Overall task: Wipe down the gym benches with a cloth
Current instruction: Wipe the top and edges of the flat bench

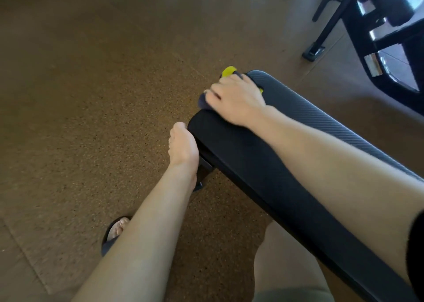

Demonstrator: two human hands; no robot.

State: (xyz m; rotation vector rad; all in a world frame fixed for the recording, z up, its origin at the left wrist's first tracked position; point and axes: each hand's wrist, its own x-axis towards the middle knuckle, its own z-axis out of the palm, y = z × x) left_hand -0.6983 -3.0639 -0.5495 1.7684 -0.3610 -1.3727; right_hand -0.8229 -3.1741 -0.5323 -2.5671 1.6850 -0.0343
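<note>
The bench pad (241,150) is black, with a fine ribbed weave showing grey along its far edge. The cloth (203,100) is dark navy, and a bright yellow knob (228,71) peeks out beside it. The floor (103,84) is speckled brown, flecked with darker dots. The machine frame (367,38) is black with silver parts. The sandal (110,235) is black.

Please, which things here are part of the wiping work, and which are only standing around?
Part of the work:
- black bench pad
- cloth under the right hand
- left hand, at the bench edge

Only around:
- black exercise machine
- yellow part beyond the bench end
- sandal
</note>
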